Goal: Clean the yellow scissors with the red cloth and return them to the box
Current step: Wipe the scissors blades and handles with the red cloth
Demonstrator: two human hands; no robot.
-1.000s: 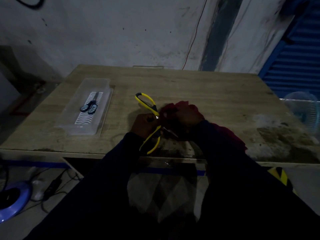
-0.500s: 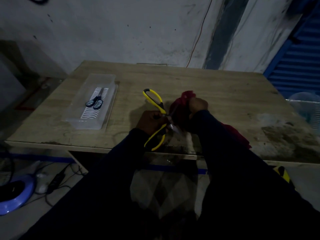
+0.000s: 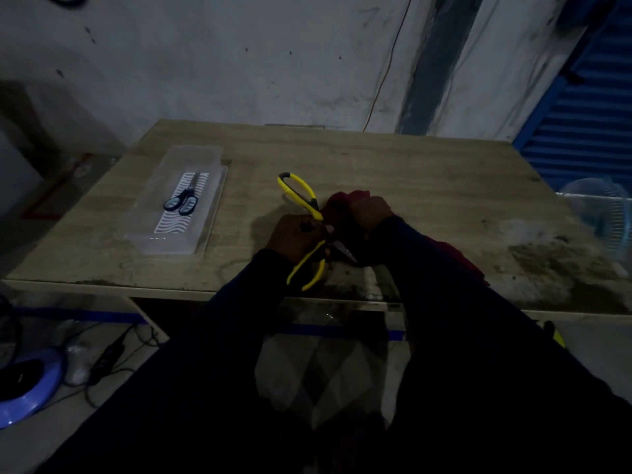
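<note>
The yellow scissors (image 3: 301, 196) are spread wide open above the near middle of the wooden table (image 3: 393, 172). My left hand (image 3: 290, 239) grips them near the pivot, one handle pointing away, the other toward me. My right hand (image 3: 371, 213) holds the bunched red cloth (image 3: 337, 206) around one blade; the other blade's tip shows just below the cloth. More of the cloth trails under my right sleeve. The clear plastic box (image 3: 150, 241) lies on the table's left side.
Small blue-handled scissors (image 3: 183, 201) lie inside the box on a wavy-patterned liner. A fan (image 3: 608, 220) stands off the table's right edge. The table's right part is stained. Cables and a blue round object (image 3: 24, 384) lie on the floor at lower left.
My right hand with the cloth slid along the blade, up toward the pivot, then stayed there. My left hand kept its grip on the scissors. The camera view shifted slightly.
</note>
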